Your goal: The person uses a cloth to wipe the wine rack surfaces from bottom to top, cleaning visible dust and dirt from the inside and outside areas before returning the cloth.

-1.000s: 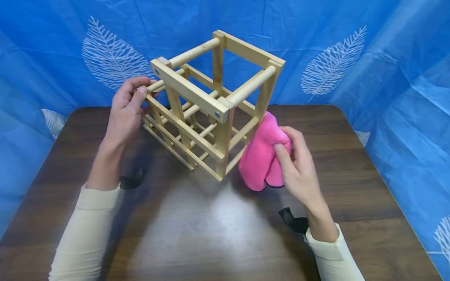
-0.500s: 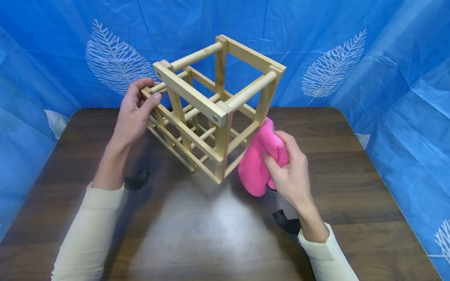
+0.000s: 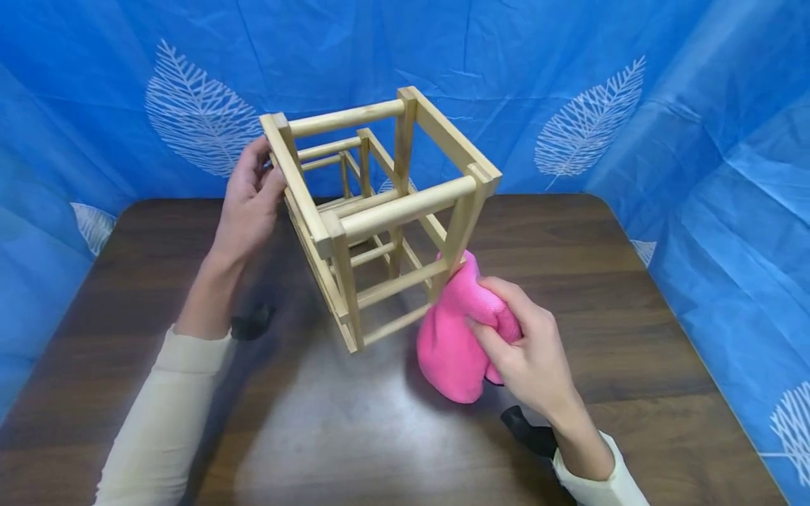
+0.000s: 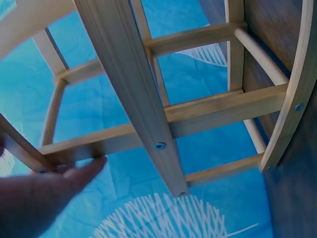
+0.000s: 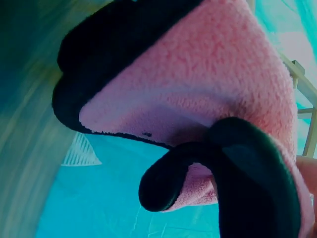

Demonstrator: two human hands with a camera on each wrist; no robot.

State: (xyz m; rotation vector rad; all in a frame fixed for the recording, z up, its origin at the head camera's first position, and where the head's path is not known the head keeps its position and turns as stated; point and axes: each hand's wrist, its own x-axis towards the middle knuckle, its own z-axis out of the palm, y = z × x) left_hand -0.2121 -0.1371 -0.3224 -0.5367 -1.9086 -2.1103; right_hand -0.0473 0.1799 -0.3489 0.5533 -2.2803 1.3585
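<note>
A pale wooden rack [image 3: 408, 207], built of slats and round rods, is held tilted above the table. My left hand [image 3: 249, 204] grips its left side, the fingertips partly hidden behind a slat. In the left wrist view the thumb of that hand [image 4: 54, 191] lies along a crosspiece near a corner, and screw heads dot the slats. My right hand [image 3: 531, 344] pinches a folded pink cloth [image 3: 452, 344] against the rack's near right post. Up close in the right wrist view, the fluffy cloth [image 5: 198, 64] shows a dark edging and hangs in folds.
The dark wood-grain table [image 3: 633, 337] lies beneath, with a bright glare patch in front. A blue curtain [image 3: 354, 42] with white leaf prints rises behind and at both sides. Black straps [image 3: 253, 322] stick out by both wrists.
The rack has turned, its near end swinging left and down toward me. My right hand has moved down and slightly left with the cloth, staying at the post. The left hand still holds the rack.
</note>
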